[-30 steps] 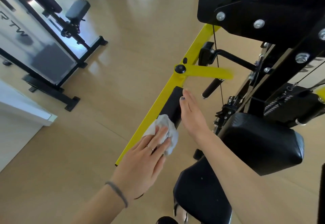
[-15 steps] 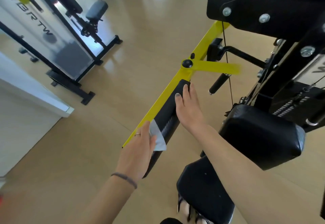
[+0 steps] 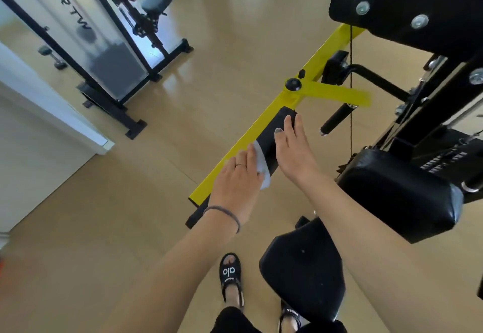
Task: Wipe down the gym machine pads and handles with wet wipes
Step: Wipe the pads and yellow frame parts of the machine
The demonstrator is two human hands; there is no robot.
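- Head view looks down at two feet in black sandals (image 3: 231, 277) on a tan floor (image 3: 104, 228).
- Just right of the feet is a black seat (image 3: 305, 267), and a bigger black cushion (image 3: 397, 191) sits farther right.
- Next come the two arms, reaching forward.
- The left hand (image 3: 237, 183) has a band on its wrist and a ring. Its fingers lie flat and press a white wipe (image 3: 261, 165) onto the long black pad (image 3: 271, 136).
- The right hand (image 3: 292, 152) rests on the same pad, fingers straight and close together, just beside the wipe.
- The pad lies along a yellow bar (image 3: 264, 121).
- A short black handle (image 3: 335, 119) hangs past the right hand.
- Far off on the left stands another gym machine (image 3: 117, 45).
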